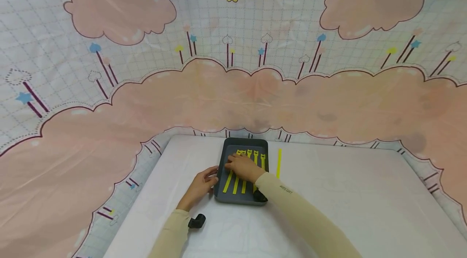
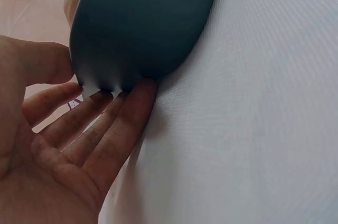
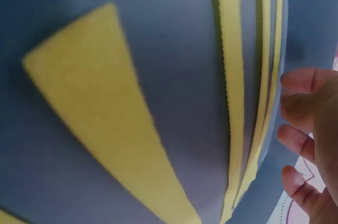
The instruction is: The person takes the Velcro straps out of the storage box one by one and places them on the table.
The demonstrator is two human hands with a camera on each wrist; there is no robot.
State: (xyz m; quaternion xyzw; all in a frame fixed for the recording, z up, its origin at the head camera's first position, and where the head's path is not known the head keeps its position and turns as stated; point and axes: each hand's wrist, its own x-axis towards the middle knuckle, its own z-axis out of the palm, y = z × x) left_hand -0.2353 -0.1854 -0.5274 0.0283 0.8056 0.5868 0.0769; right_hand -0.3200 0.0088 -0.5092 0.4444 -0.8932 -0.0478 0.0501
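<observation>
A dark grey rectangular tray (image 1: 245,141) holds several yellow strap ties (image 1: 228,181), laid lengthwise side by side with slotted heads at the far end. Against the tray's left side is my left hand (image 1: 201,183). The left wrist view shows its nearly straight fingers (image 2: 119,134) touching the outer wall, with the thumb at the rim. My right hand (image 1: 243,166) reaches over the tray and hides the middle of some straps. In the right wrist view its fingers (image 3: 298,142) are loosely bent beside the straps, with nothing seen between them.
A single yellow strip (image 1: 279,162) lies on the white table (image 1: 339,193) to the right of the tray. A black wrist camera (image 1: 197,221) sits by the left sleeve, another (image 1: 260,196) by the right. A patterned cloth (image 1: 233,95) rises behind the table.
</observation>
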